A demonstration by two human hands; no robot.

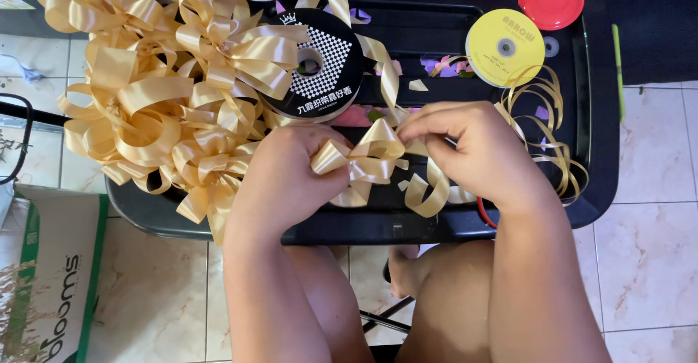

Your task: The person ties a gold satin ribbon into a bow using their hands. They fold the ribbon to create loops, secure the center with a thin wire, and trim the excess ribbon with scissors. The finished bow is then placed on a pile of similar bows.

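Observation:
A half-made gold ribbon bow (361,161) sits between both hands over a black tray table (596,174). My left hand (287,174) pinches the bow's left loops at its centre. My right hand (476,148) grips the ribbon on the bow's right side, fingertips at the top loop. A loose gold ribbon tail (429,192) curls below the bow. The ribbon runs up to a black ribbon spool (316,65) with a checkered face, lying flat behind my left hand.
A heap of finished gold bows (160,87) fills the tray's left. A yellow spool (504,47) with thin curled gold ribbon (552,138) and a red lid (550,0) lie at right. A paper bag (51,276) stands on the tiled floor at left.

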